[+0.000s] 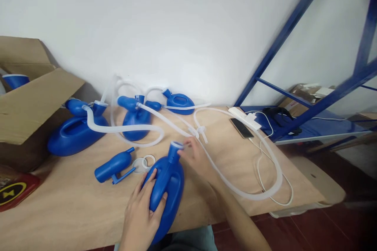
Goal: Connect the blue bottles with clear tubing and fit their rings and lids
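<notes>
A blue plastic urinal bottle (173, 188) with a loop handle stands at the front edge of the table, its neck (173, 153) pointing up and away from me. My left hand (144, 204) is wrapped around the bottle's body and handle. My right hand (196, 157) is at the white-rimmed mouth, thumb and forefinger pinched close to the rim; whatever lies between them is too small to make out. Left of the bottle lie a loose blue funnel-shaped piece (113, 166) with a thin blue arm, a white ring (149, 160) and a clear disc (138, 166).
Along the wall sit more blue bottles (76, 135), (137, 123), (180, 104) with pale hoses. A long hose (278, 172) loops on the right beside a phone (241, 128) and power strip (244, 117). An open carton (38, 102) is left; blue shelving (282, 31) stands right.
</notes>
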`<move>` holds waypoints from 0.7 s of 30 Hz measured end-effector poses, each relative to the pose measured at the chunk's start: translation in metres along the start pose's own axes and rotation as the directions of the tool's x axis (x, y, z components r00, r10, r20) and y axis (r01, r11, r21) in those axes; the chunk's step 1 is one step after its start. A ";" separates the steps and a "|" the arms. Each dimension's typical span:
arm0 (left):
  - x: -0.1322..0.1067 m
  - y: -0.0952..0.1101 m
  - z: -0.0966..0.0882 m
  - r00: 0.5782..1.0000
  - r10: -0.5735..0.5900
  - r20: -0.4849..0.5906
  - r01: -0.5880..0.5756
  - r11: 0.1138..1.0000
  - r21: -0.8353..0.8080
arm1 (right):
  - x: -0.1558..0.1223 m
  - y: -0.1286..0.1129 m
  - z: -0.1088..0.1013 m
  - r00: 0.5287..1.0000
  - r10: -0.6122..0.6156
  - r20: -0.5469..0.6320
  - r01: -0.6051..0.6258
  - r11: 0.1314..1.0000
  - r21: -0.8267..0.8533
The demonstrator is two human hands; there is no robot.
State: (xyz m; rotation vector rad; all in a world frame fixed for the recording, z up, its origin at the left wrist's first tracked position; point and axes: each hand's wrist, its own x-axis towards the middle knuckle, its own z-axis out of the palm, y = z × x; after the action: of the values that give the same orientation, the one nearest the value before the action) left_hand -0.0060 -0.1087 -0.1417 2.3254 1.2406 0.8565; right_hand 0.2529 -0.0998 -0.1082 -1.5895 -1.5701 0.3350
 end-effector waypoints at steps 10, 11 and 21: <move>-0.007 0.004 -0.007 0.990 0.143 -0.007 -0.142 0.989 0.049 | 0.049 -0.017 -0.016 0.884 0.004 0.468 -0.010 1.000 0.011; -0.009 0.003 -0.008 0.990 0.144 -0.004 -0.143 0.989 0.048 | 0.050 -0.016 -0.016 0.875 -0.005 0.484 -0.007 1.000 0.021; -0.026 -0.011 -0.011 0.982 0.128 0.139 -0.133 0.991 0.026 | 0.049 -0.013 -0.014 0.850 0.031 0.526 -0.082 0.994 0.075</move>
State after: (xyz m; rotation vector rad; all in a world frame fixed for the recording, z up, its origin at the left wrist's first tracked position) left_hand -0.0307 -0.1240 -0.1484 2.4712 1.0649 0.7075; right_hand 0.2622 -0.0621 -0.0723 -1.5480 -1.8769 0.9298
